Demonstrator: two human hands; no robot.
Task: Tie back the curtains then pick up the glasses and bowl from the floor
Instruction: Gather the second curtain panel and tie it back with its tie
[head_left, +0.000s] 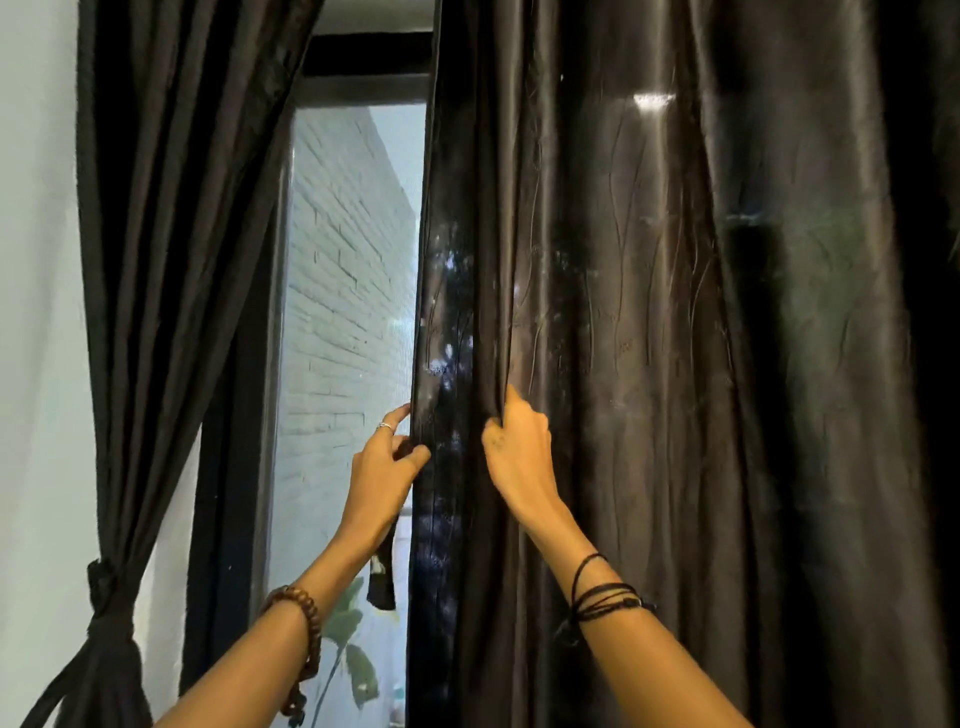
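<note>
Reaching up with both arms, the person works at the right curtain (649, 312), a dark, glossy panel hanging loose over most of the window. The left hand (382, 462) pinches the curtain's inner edge, thumb in front and fingers curled behind it, a ring (384, 426) on one finger; a short dark strap (382, 577) hangs below this hand, though I cannot tell whether the hand holds it. The right hand (519, 447) has its grip closed on a fold of the same fabric, just beside the left. The left curtain (171, 260) is already gathered and bound by a tie-back (106, 587) against the pale wall (36, 312). Between the curtains the window (343, 312) shows a white brick wall outside.
</note>
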